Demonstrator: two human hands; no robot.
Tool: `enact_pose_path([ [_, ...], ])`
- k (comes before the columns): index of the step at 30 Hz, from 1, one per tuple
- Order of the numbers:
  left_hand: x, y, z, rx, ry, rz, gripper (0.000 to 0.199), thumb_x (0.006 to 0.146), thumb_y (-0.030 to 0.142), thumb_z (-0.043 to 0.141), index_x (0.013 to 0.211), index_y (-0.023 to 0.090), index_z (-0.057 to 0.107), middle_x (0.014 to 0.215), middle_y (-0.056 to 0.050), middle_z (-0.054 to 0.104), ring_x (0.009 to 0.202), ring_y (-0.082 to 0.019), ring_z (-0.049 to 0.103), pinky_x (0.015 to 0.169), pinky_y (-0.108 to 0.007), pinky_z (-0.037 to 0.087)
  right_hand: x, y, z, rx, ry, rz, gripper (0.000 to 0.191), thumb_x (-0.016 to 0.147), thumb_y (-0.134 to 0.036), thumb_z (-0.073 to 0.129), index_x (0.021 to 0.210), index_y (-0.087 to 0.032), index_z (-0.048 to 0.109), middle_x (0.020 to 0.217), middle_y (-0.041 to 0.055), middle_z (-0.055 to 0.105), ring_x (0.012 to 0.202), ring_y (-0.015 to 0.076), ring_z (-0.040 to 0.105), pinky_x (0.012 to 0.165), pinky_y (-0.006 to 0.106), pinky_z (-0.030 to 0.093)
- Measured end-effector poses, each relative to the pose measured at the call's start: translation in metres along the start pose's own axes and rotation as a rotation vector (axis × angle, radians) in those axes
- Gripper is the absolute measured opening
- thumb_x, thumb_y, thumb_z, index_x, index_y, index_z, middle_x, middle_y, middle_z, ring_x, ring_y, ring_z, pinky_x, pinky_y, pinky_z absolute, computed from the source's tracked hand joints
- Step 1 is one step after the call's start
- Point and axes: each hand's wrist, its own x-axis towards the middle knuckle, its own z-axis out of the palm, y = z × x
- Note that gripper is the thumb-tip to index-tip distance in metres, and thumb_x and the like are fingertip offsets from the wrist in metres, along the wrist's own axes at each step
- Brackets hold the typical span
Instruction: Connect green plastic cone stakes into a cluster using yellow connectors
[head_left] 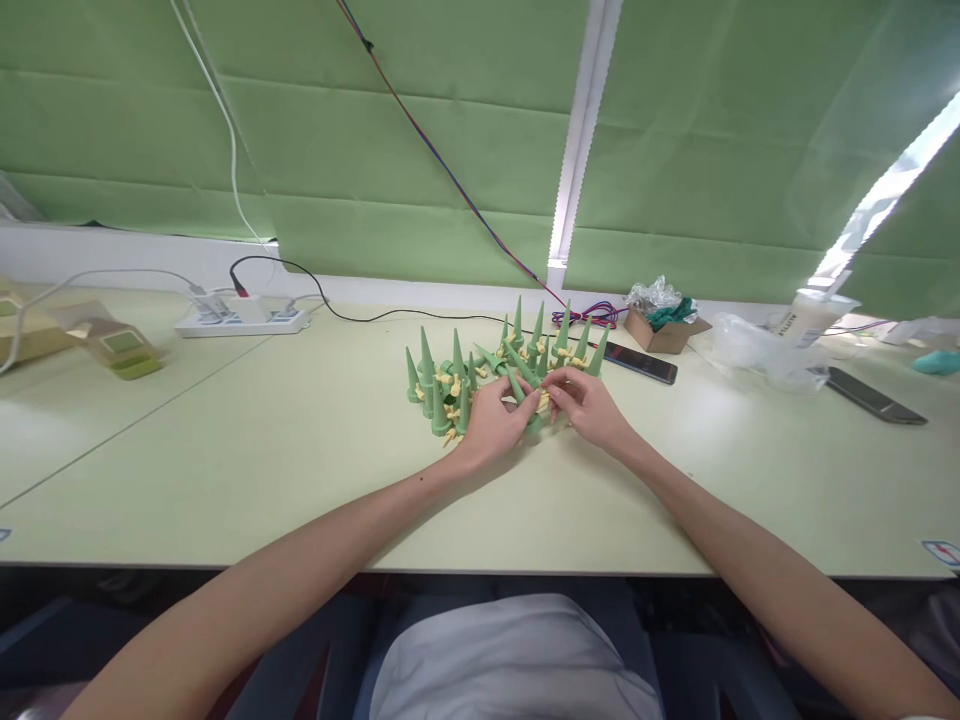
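Several green pointed cones with round bases stand in a cluster on the table, some of them lying tilted. Small yellow pieces are scattered among them. At the cluster's front, my left hand is closed around a green cone that leans to the upper left. Just beside it, my right hand pinches a small yellow piece against or close to that cone; whether they touch is hidden by my fingers.
Behind my right hand lie a phone and coiled red-blue wire. Farther right are a small cardboard box, a plastic cup in clear wrap and a dark flat device. A power strip sits at the back left.
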Motion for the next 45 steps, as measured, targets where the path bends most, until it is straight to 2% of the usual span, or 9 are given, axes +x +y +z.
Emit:
enact_pose_path([
  [13, 0.0004, 0.0013, -0.0001, -0.051, 0.097, -0.006, 0.024, 0.087, 0.041, 0.065, 0.084, 0.020, 0.054, 0.053, 0.007, 0.046, 0.039, -0.009, 0.046, 0.043, -0.025, 0.034, -0.0002, -0.0017, -0.0009, 0.007, 0.058, 0.006, 0.012, 0.092, -0.034, 0.058, 0.090, -0.022, 0.061, 0.067, -0.0012, 0.060, 0.058, 0.0179, 0.061, 0.060, 0.034, 0.050],
  [22, -0.0012, 0.0026, 0.0001, -0.032, 0.084, 0.000, 0.022, 0.088, 0.039, 0.065, 0.084, 0.020, 0.055, 0.055, 0.006, 0.050, 0.039, -0.010, 0.048, 0.043, -0.025, 0.036, 0.0001, -0.0045, -0.0019, 0.036, 0.133, 0.006, 0.012, 0.090, -0.033, 0.060, 0.090, -0.021, 0.062, 0.067, -0.0014, 0.061, 0.056, 0.0163, 0.059, 0.063, 0.034, 0.051],
  [34, -0.0017, -0.0034, 0.0037, -0.005, 0.053, 0.031, 0.025, 0.089, 0.042, 0.064, 0.082, 0.019, 0.057, 0.054, 0.005, 0.050, 0.042, -0.010, 0.045, 0.046, -0.025, 0.034, -0.0035, -0.0061, 0.0038, 0.033, -0.019, 0.008, 0.013, 0.090, -0.033, 0.061, 0.087, -0.021, 0.064, 0.067, 0.0008, 0.062, 0.056, 0.0176, 0.061, 0.059, 0.035, 0.052],
  [45, -0.0033, -0.0034, 0.0045, 0.057, 0.039, 0.097, 0.027, 0.088, 0.042, 0.062, 0.080, 0.017, 0.060, 0.076, 0.000, 0.061, 0.048, -0.007, 0.042, 0.049, -0.025, 0.031, -0.0043, -0.0059, 0.0039, 0.047, -0.039, 0.043, 0.018, 0.092, -0.039, 0.061, 0.084, -0.023, 0.062, 0.069, 0.0004, 0.061, 0.050, 0.0155, 0.057, 0.052, 0.034, 0.052],
])
